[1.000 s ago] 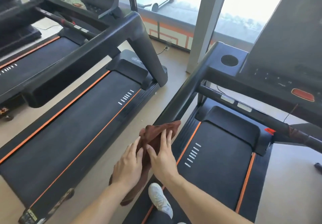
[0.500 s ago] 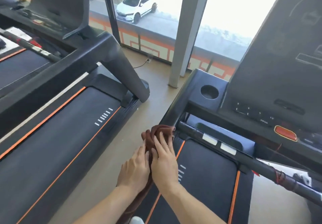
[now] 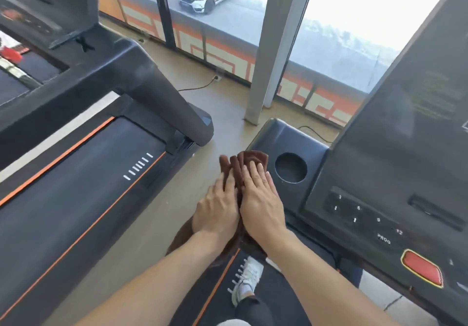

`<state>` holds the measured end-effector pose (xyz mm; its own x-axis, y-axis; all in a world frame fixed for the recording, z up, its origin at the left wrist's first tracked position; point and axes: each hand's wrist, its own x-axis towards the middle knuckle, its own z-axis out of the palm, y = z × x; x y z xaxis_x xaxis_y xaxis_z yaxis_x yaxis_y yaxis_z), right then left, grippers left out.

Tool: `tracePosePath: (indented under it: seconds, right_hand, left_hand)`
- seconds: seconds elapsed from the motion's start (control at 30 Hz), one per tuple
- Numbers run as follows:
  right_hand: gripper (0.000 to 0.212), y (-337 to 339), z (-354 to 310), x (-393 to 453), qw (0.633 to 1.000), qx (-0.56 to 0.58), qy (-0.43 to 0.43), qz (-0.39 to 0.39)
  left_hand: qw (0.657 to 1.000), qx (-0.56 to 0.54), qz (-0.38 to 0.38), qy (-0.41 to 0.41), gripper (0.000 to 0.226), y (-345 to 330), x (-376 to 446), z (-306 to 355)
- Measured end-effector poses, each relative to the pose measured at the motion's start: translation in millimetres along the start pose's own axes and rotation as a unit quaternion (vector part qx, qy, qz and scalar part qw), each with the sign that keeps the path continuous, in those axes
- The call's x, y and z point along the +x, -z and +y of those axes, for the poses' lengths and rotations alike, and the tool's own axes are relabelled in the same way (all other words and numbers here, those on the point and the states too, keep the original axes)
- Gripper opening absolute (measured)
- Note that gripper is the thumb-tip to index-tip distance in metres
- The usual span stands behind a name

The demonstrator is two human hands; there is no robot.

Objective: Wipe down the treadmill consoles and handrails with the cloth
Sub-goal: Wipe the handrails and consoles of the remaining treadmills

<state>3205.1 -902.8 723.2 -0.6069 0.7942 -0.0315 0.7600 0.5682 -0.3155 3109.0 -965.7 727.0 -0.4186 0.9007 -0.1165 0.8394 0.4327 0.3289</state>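
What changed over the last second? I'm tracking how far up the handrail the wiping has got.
Both hands slid the brown cloth up the handrail to the console corner beside the round cup holder. The left hand and right hand stay flat on the cloth, side by side, as before; nothing was let go.

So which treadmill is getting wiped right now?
The black treadmill on the right, the one with the round cup hole. Both hands press the brown cloth on its left handrail; the other treadmill is untouched.
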Motion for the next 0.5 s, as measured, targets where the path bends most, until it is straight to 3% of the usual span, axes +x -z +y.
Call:
tracePosePath:
  seconds: [0.1,0.23,0.37,0.5]
  right_hand:
    - [0.068,14.8,22.8,31.1,0.999,0.037,0.007,0.030]
    - [0.031,45.1,55.0,66.7,0.993,0.038,-0.019,0.112]
    - [0.025,72.5,86.3,82.1,0.996,0.005,-0.045,0.080]
    - [0.027,94.0,111.4,80.8,0.991,-0.038,-0.092,0.087]
  left_hand:
    - [1.000,0.004,0.026,0.010,0.062,-8.1,33.3,19.5]
    - [0.999,-0.022,0.031,0.030,0.061,-8.8,82.3,48.0]
    - [1.000,-0.014,0.008,0.016,0.066,-9.7,127.0,81.3]
    - [0.996,0.050,-0.003,-0.079,0.065,-21.3,145.6,112.8]
